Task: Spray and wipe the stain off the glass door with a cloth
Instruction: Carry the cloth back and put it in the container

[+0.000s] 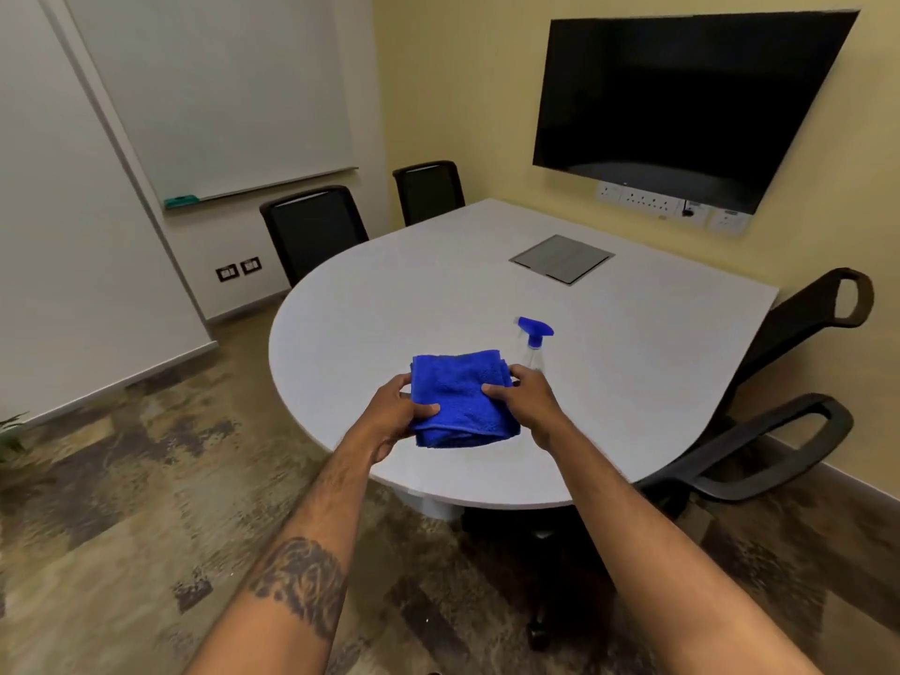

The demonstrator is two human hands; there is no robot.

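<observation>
In the head view, just below the middle of the frame, the folded blue cloth (460, 397) is pinched at its two side edges by the left hand (397, 414) and the right hand (528, 399), above the near rim of the white table (633, 343). It looks soft, light and floppy, a thick terry fold, so I judge it best gripped bunched in one palm. The spray bottle (532, 344), clear with a blue trigger head, stands just behind the right hand, probably light and a little slippery, best taken by the neck; no glass door is in view.

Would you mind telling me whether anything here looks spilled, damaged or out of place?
Nothing stands out. Both hands, left and right, hold the folded cloth over the table; the spray bottle stands upright behind it.
</observation>
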